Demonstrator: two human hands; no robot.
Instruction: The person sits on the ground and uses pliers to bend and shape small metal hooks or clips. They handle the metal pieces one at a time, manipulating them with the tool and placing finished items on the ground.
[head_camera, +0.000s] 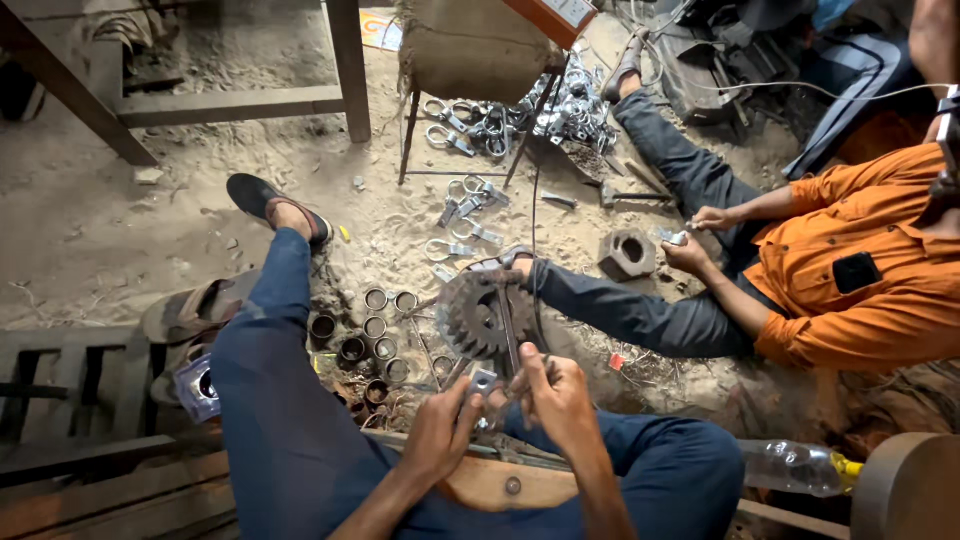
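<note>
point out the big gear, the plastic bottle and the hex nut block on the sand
big gear (478, 312), head view, on its toothed face left of the hub
plastic bottle (790, 466), head view, on its clear body
hex nut block (614, 262), head view, on its left wall

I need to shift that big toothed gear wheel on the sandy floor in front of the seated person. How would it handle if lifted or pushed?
The gear wheel looks like thick solid metal, so probably heavy for its size and fully rigid. Its teeth should give grip, though the dark surface may be greasy. It seems to lie tilted in loose sand, so a push would likely drag rather than roll; set on edge, it could roll.
</note>
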